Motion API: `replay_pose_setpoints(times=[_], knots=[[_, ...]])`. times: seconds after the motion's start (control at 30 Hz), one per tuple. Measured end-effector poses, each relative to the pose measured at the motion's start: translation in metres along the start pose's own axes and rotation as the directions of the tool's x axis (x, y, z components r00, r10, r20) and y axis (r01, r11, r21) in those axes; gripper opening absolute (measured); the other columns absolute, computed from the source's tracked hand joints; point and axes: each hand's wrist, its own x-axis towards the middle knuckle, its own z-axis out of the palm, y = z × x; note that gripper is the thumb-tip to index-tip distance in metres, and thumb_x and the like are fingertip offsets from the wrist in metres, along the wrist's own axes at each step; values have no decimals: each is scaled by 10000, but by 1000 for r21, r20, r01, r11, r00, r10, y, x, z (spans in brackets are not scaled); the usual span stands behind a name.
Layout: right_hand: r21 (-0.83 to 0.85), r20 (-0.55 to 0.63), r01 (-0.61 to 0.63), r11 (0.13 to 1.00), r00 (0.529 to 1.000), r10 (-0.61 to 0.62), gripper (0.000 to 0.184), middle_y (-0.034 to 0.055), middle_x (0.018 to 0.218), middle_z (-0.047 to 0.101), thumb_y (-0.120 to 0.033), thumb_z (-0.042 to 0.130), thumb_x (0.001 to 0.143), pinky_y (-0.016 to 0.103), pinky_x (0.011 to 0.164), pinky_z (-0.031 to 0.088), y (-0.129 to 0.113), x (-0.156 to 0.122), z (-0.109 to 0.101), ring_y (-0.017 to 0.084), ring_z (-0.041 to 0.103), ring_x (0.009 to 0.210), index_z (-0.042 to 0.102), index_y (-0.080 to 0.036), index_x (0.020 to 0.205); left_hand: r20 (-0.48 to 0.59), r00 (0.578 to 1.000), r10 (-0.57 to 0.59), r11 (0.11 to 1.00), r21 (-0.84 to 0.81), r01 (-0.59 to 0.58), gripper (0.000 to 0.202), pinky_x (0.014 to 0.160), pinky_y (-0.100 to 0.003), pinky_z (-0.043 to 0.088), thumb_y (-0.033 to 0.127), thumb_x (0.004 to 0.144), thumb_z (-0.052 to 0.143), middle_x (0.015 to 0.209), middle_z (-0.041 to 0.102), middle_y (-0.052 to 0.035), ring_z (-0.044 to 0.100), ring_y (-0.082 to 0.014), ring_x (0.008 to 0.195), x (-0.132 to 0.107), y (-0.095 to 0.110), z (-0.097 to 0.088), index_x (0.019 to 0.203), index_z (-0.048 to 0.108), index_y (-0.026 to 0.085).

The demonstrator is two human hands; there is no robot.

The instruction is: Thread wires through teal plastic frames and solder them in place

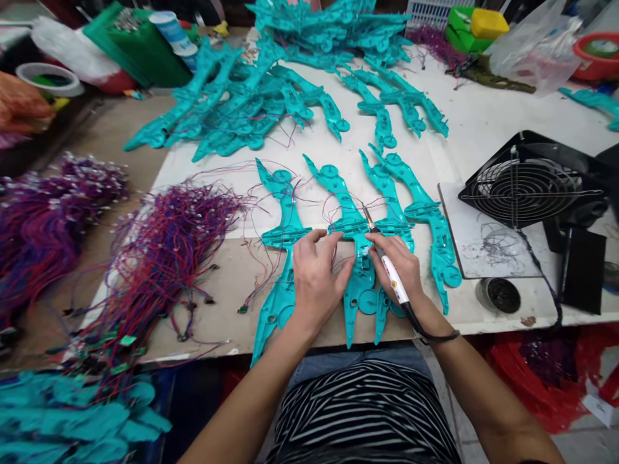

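Note:
My right hand (399,264) is closed around a soldering iron (393,278) with a white handle. Its metal tip points up and away, over the crossbar of a teal plastic shell part (345,205). At that part's left side is my left hand (316,274), fingertips at the crossbar edge, thumb and forefinger apart. Thin red and purple wires run over the part. Another teal shell (285,212) lies left of it, partly under my left hand. Two more teal shells (432,225) lie to the right. Whatever is beneath my fingertips is hidden.
Bundles of red and purple wires (178,238) lie at left. Teal shells are heaped (329,32) at the back. A black fan (522,183) stands at right, near a small round tin (498,295). The iron's cord passes by my right wrist.

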Motion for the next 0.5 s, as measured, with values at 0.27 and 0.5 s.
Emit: replay_pose_setpoints(times=[0.27,0.5], knots=[[29,0,21,999,1000,-21,293,59,870,686,-154,519,926,332,774,532,-22,-12,-1,180,622,813,621,-209,1195,299,954,-2,973,-220,71,134,808,-353,456,219,881,587,789,717,-30,623,-186,791,-12,2,-5,861,718,207],[104,-60,-56,993,996,62,323,83,909,693,-284,557,924,357,738,526,-24,-40,-31,204,625,825,647,-196,1222,356,903,-241,847,-377,374,95,671,-260,489,220,797,640,760,706,-30,621,-150,709,-17,-8,10,772,722,178]])
